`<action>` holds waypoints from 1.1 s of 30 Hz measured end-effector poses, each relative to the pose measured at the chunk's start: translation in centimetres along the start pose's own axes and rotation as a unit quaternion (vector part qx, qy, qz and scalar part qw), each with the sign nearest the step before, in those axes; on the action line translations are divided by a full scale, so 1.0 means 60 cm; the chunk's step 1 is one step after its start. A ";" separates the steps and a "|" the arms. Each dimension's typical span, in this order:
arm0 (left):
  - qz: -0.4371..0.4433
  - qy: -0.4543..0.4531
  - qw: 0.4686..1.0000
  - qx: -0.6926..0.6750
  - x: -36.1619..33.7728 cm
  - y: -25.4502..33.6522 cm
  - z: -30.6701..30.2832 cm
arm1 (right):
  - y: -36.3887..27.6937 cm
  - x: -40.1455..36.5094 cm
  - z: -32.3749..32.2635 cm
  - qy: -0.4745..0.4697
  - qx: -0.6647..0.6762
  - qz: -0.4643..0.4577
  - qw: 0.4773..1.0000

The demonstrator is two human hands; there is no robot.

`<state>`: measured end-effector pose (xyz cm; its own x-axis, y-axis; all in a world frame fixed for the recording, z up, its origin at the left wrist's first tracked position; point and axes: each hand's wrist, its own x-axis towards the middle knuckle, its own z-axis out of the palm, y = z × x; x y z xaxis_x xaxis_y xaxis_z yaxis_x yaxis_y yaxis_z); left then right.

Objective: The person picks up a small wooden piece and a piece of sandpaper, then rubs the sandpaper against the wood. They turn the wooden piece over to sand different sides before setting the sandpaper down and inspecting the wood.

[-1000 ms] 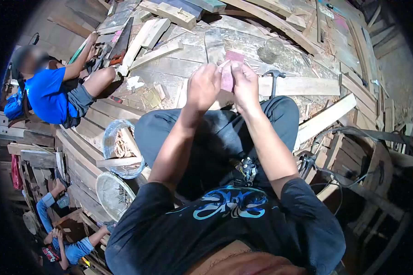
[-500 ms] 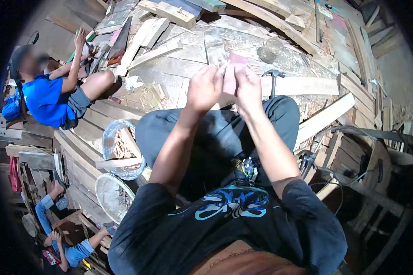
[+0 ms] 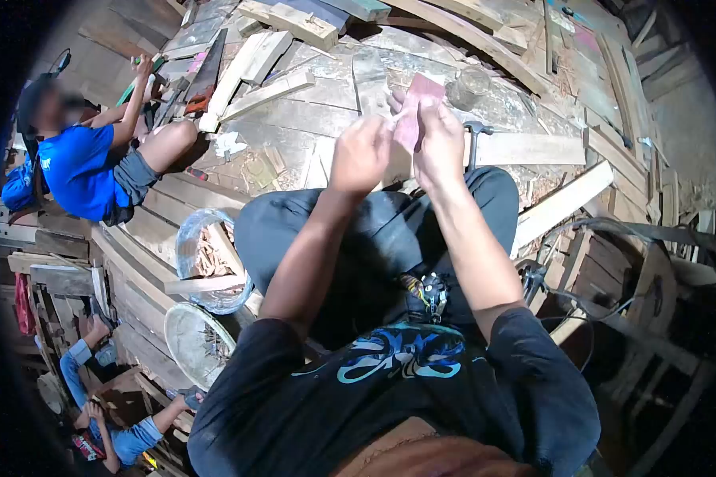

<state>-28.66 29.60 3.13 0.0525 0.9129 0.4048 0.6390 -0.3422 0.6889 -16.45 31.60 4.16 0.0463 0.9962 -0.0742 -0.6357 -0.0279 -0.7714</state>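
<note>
"What does the scene show?"

"A left hand (image 3: 361, 154), fingers bent, grip blurred, beside a pink sheet (image 3: 418, 108); its long axis points away from the wearer, tipped right. The right hand (image 3: 441, 146) pinches it, near a hammer (image 3: 476, 129)."

"Since the earlier frame?"

"The sheet leans farther right."

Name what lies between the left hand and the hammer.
The pink sheet and the right hand gripping it lie between the left hand and hammer, as the head view shows.
</note>
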 end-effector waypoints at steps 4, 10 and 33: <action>0.047 -0.007 0.999 0.005 0.001 -0.005 -0.005 | -0.009 0.009 0.006 0.008 0.066 0.023 0.998; 0.052 0.030 0.998 0.017 -0.013 -0.005 0.008 | -0.001 0.019 0.006 0.031 0.147 -0.014 0.989; -0.038 0.039 0.998 0.031 -0.005 0.014 0.008 | 0.009 0.027 0.034 0.086 0.184 0.012 0.979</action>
<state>-27.79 29.15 3.29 -0.0566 0.9144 0.4009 0.6856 -0.2563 0.6814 -18.28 33.39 4.88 0.1369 0.9659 -0.2196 -0.8716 0.0121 -0.4900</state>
